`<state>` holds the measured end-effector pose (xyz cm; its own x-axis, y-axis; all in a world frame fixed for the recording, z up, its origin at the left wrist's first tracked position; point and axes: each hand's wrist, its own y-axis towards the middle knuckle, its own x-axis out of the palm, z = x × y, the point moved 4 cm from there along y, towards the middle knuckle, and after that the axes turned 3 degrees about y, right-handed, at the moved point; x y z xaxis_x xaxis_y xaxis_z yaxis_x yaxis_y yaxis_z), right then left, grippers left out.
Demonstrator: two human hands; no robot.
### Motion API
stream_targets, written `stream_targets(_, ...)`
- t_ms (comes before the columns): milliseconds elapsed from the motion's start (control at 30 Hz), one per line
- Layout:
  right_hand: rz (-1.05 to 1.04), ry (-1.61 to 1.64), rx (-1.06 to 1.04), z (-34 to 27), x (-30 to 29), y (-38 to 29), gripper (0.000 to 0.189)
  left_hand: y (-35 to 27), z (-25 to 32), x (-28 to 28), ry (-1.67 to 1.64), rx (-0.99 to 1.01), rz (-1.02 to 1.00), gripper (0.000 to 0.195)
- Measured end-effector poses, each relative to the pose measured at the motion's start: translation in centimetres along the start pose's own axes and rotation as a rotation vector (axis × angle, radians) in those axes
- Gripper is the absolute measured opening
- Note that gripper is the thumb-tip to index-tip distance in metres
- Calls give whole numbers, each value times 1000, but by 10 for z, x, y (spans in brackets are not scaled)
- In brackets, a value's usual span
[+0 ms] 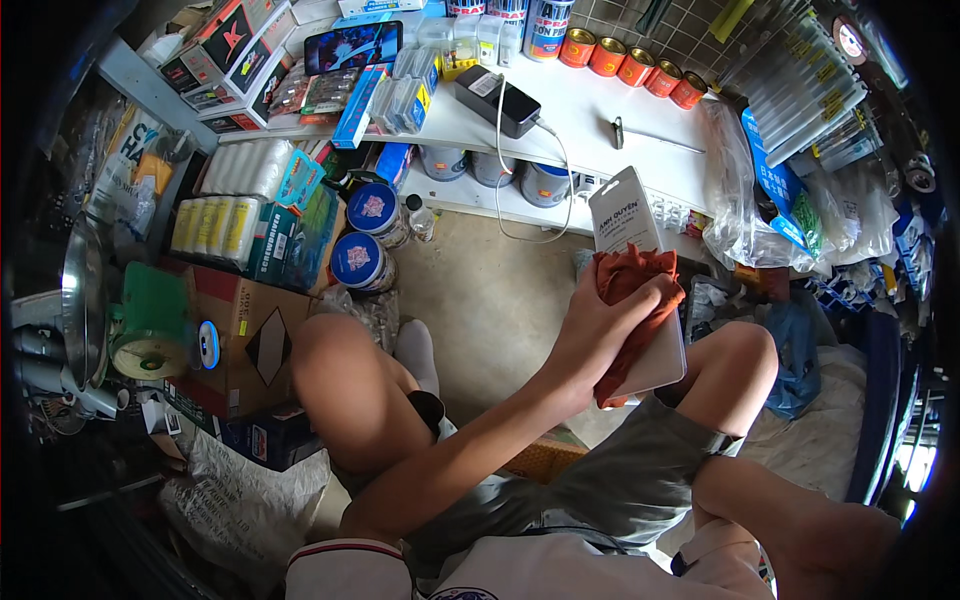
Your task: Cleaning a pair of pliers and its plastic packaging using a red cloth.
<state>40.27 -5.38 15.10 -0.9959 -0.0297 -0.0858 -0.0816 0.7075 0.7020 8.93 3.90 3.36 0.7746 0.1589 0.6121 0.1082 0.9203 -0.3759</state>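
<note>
My left hand (604, 322) grips a crumpled rust-red cloth (637, 300) against a flat whitish package (622, 210). The package stands tilted above my right knee; its upper end has a hanging slot and bears printing. The cloth covers its middle, and the fingers behind it are partly hidden. My right arm bends at the lower right edge, but I cannot make out the right hand. Beyond the package, a white shelf (585, 112) holds a black power adapter (499, 101) with a pale cable and a thin metal rod (664, 141) beside a small dark clip-like part.
Small red-orange tins (607, 56), spray cans (549, 30) and a lit phone (352, 49) line the shelf. Blue-lidded tubs (364, 262) stand on the floor (480, 292). A green scale (150, 322) and cardboard boxes (247, 337) are at left; plastic bags (739, 202) crowd the right.
</note>
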Motion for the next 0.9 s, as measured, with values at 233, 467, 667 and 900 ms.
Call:
stream_targets(233, 135, -307, 10, 94, 151, 110, 27, 1, 17, 6, 33, 221, -4, 52)
stream_targets(467, -57, 1208, 1278, 176, 258, 75, 64, 11, 34, 4, 164, 532, 31, 77)
stream_targets(667, -73, 1311, 1241, 172, 269, 73, 59, 6, 44, -7, 1160, 742, 472, 73)
stream_targets(900, -80, 1340, 1289, 196, 263, 79, 76, 0, 46, 17, 1147, 1113, -62, 64)
